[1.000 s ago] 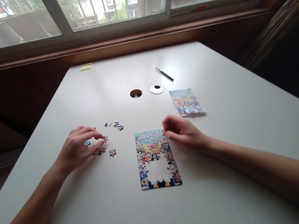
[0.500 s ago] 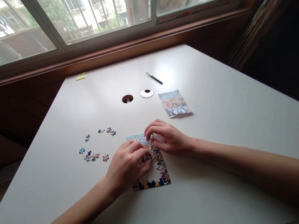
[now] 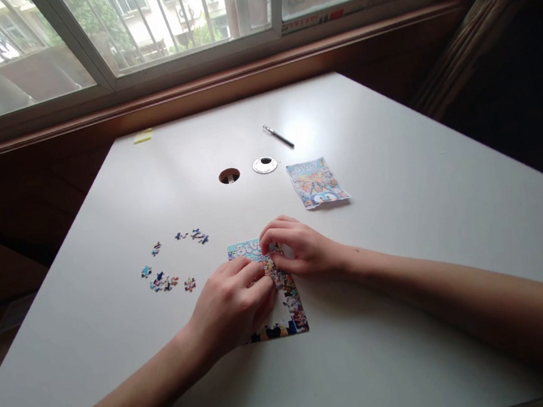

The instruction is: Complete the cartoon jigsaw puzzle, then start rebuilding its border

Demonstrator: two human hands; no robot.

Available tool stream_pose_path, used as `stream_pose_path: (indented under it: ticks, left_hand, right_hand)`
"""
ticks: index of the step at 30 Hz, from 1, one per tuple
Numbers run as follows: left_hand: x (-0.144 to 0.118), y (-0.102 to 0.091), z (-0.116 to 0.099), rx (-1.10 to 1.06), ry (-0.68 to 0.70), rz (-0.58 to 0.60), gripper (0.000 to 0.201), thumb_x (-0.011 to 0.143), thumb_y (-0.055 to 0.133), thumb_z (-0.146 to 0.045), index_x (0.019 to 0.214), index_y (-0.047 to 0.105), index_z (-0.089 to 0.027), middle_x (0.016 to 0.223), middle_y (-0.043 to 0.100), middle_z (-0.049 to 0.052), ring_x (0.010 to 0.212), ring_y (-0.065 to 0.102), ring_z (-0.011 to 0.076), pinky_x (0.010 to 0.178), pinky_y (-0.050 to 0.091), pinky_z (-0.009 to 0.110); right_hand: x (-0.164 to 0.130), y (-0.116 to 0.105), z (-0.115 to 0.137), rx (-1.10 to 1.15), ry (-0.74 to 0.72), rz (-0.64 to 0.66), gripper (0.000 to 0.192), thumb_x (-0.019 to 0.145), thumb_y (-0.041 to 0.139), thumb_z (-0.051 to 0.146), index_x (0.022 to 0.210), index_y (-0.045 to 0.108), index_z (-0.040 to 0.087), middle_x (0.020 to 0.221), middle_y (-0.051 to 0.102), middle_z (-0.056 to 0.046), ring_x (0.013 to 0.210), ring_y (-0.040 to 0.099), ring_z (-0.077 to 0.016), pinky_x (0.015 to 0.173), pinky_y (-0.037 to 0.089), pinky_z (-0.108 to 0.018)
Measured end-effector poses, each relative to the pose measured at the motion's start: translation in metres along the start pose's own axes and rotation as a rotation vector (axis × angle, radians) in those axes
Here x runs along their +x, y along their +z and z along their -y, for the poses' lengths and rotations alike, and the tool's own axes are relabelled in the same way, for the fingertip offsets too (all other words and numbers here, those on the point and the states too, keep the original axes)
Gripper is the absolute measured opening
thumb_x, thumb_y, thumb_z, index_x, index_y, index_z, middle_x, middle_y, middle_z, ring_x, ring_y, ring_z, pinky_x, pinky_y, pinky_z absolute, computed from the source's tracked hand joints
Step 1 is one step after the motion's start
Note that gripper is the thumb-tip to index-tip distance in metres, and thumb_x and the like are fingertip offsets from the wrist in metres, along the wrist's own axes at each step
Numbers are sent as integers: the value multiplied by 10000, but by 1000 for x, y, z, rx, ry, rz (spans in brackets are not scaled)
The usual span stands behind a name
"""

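The white table (image 3: 406, 225) fills most of my view, running out to the window (image 3: 174, 15) on the far side. Near the middle of it lies the jigsaw puzzle (image 3: 293, 305), a small colourful rectangle with a pale title strip along its far edge, flat on the tabletop and partly under both my hands. My left hand (image 3: 233, 306) rests over its left half, fingers curled down onto the picture with the tips pressed together; whether a piece sits under them I cannot tell. My right hand (image 3: 298, 250) sits on the far right corner of the puzzle, fingers bent and close together, touching the surface beside my left fingertips. To the right and farther off lies the printed picture sheet (image 3: 316, 183). To the left of the puzzle the loose pieces (image 3: 166, 280) are scattered in a small cluster, well apart from my hands. Farther away sit a round cable hole (image 3: 229, 176), its white cap (image 3: 265, 164), a pen (image 3: 278, 136) and a yellow note (image 3: 143, 136).
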State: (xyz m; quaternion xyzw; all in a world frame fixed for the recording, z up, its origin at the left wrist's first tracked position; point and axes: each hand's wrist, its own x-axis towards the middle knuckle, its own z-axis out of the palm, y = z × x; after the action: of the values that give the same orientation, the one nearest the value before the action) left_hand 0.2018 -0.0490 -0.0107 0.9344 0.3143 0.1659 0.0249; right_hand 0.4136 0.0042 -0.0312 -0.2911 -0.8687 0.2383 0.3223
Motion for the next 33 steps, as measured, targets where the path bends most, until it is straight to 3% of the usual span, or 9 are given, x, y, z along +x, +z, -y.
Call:
stream_pose_path:
  ticks: [5,10,14,18,24,33]
  left_hand:
    - [1,-2,-2,25,2,28,187,954,506,-197,811,624,-167,822,605,59,762,512,184,695,468,333]
    - [-2,3,3,-40,-35,-12,128,952,526,-202,972,652,-195,940,657,56,855,557,201,757,479,355]
    - [-4,0,2,19,27,-13,156,939,530,-185,1013,663,-218,1032,675,52,926,573,227,767,465,381]
    - [-5,-5,-6,95,118,16,212,888,500,-129,1029,658,-144,1117,669,111,1058,566,285,829,456,427]
    - [-7,-5,-6,4,103,-16,296,813,501,-117,1069,648,-149,1104,691,102,1036,584,269,878,429,441]
    - [-9,-3,-5,-128,92,20,336,817,513,-116,1132,623,-153,1171,681,96,1114,583,262,938,417,423]
  right_hand:
    - [0,1,-1,-29,14,14,202,770,610,62,908,605,208,941,652,-49,933,548,-218,881,466,-383]
    - [0,2,-2,-33,11,14,202,770,631,70,912,611,214,953,653,-44,948,549,-214,898,464,-376]
    - [-1,2,-2,-30,16,20,201,772,636,67,911,614,210,958,655,-42,954,546,-210,900,463,-370]
    - [0,1,-2,-25,8,21,194,772,634,67,905,614,205,957,659,-48,947,548,-212,895,466,-373]
    - [1,-1,0,-7,8,25,221,763,616,58,919,617,214,961,663,-54,955,557,-224,894,469,-394]
    - [4,-17,1,139,30,174,334,709,592,-1,963,623,213,1057,603,-53,1079,511,-229,976,442,-403]
